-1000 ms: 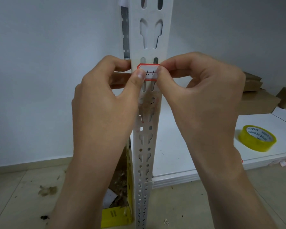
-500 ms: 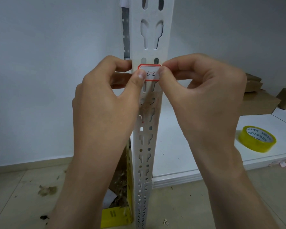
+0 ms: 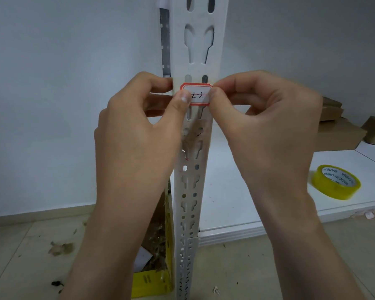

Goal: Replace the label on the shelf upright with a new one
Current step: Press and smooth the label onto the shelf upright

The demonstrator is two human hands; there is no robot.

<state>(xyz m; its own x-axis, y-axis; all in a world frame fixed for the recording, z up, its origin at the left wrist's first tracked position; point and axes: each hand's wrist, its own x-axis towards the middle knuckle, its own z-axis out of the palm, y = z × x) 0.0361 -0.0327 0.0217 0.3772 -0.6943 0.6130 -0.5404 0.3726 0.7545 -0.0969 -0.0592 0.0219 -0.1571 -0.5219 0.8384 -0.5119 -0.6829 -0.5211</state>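
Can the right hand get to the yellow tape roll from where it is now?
Probably yes. The tape roll lies alone on the white shelf board, nothing between. But the right hand pinches the label, so it must let go first.

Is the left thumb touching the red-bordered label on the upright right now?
Touching. The head view shows the left hand with its thumb tip overlapping the label's left edge against the shelf upright, no gap visible.

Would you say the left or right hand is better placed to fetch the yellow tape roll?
Right hand: the tape roll lies on the shelf board on its side; the left hand would have to cross the upright.
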